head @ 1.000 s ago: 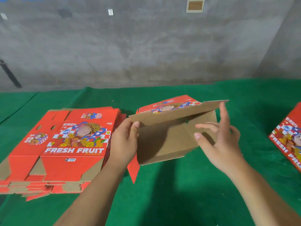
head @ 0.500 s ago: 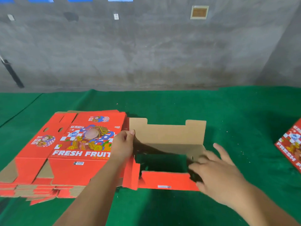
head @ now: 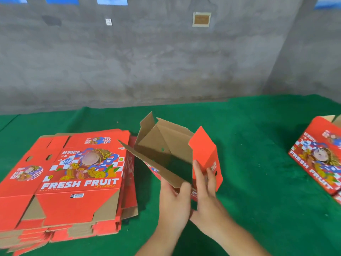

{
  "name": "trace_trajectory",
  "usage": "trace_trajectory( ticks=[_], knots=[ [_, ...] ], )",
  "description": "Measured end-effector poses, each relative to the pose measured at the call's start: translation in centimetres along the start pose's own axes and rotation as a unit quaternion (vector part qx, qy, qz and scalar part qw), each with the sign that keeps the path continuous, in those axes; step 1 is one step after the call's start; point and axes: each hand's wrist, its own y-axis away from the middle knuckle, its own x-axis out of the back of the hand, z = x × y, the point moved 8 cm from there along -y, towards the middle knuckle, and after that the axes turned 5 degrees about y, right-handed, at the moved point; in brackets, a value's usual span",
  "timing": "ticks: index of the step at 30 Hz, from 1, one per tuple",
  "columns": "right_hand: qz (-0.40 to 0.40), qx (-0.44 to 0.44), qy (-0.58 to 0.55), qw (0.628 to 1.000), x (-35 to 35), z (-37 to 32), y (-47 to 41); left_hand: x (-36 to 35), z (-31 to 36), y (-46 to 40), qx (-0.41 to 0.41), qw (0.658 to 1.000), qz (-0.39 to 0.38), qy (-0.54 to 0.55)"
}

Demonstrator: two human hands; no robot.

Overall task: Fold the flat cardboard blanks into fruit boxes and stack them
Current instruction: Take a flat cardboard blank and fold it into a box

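A half-opened red fruit box (head: pixel 166 145) is tilted above the green surface, its brown inside facing me and a red flap sticking up at its right end. My left hand (head: pixel 174 202) grips the near lower edge of the box, thumb over the brown rim. My right hand (head: pixel 206 193) lies against the red end panel with fingers straight, pressing on it. A pile of flat red "FRESH FRUIT" blanks (head: pixel 73 178) lies to the left of the box.
Folded red boxes (head: pixel 319 157) stand at the right edge of the green cloth-covered surface (head: pixel 249 182). A grey concrete wall (head: pixel 166 61) rises behind it.
The box has turned from lying open toward me to tilted with its end panel raised. Both hands moved together to its near right corner.
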Motion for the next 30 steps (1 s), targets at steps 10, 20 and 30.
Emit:
trace_trajectory(
  ticks=[10, 20, 30],
  knots=[
    [0.052, -0.053, 0.181, 0.981, 2.5, 2.2, -0.6, -2.2, 0.9, 1.3, -0.033, 0.991, -0.127, -0.027],
    [0.005, 0.031, -0.005, 1.000, 5.8, 6.5, -2.2, 8.5, 2.1, -6.2, 0.065, 0.952, -0.092, -0.286],
    [0.019, 0.000, -0.090, 0.996, 6.3, 6.7, 0.3, 12.3, 0.8, -2.8, 0.015, 0.956, -0.159, -0.245]
  ],
)
